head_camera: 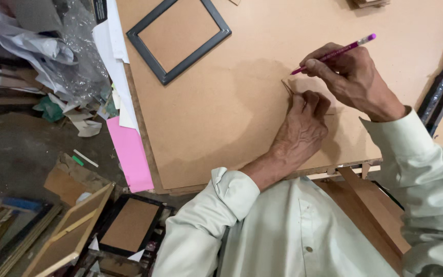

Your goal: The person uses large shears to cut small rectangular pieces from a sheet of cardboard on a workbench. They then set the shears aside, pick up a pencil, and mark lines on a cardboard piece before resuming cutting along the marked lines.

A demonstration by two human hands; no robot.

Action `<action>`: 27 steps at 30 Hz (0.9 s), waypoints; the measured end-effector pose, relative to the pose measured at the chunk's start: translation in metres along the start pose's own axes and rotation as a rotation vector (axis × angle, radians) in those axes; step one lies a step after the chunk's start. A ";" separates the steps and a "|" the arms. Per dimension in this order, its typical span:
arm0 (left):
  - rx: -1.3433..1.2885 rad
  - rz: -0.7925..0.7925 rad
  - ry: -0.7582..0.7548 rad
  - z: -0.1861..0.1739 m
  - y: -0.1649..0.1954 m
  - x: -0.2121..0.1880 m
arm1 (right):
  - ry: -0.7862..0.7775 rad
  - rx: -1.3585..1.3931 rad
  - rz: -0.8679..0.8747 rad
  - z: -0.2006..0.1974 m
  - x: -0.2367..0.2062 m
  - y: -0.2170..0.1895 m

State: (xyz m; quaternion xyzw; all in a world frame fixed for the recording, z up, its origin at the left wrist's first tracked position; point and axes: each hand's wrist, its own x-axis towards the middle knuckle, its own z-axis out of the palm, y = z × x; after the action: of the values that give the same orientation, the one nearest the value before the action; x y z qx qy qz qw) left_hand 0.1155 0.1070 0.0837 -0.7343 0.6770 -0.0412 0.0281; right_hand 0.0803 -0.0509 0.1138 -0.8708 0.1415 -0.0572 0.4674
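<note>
Both hands work on the large brown fibreboard sheet. His right hand pinches a pink pencil with a purple end, tip down on the board. His left hand, fingers curled, presses a thin flat brown piece beside the tip. A dark grey rectangular picture frame lies well apart.

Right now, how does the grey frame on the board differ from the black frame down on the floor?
The grey frame lies on the brown board, beyond the left hand; the black frame sits below the board's edge among clutter. The grey frame is fully visible; the black frame is partly covered by a wooden frame. Both are rectangular with brown backing.
</note>
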 end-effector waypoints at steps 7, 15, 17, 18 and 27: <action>-0.109 -0.054 0.020 0.005 0.006 0.001 | -0.136 -0.102 0.131 0.002 0.017 -0.010; -0.166 -0.035 -0.041 0.005 0.006 0.006 | -0.251 -0.127 0.002 -0.002 0.026 0.002; -0.150 -0.006 -0.077 -0.001 0.004 0.007 | -0.172 -0.378 -0.197 -0.007 0.026 0.009; -0.132 0.016 -0.095 -0.004 0.002 0.007 | -0.129 -0.506 -0.297 -0.010 0.026 0.012; -0.077 0.040 0.076 0.005 -0.003 0.009 | 0.443 0.136 -0.041 -0.068 -0.066 0.026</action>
State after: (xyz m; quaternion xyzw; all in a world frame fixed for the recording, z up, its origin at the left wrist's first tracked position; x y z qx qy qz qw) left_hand 0.1196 0.0980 0.0790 -0.7193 0.6930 -0.0423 -0.0250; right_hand -0.0030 -0.0988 0.1318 -0.8062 0.2188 -0.2657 0.4812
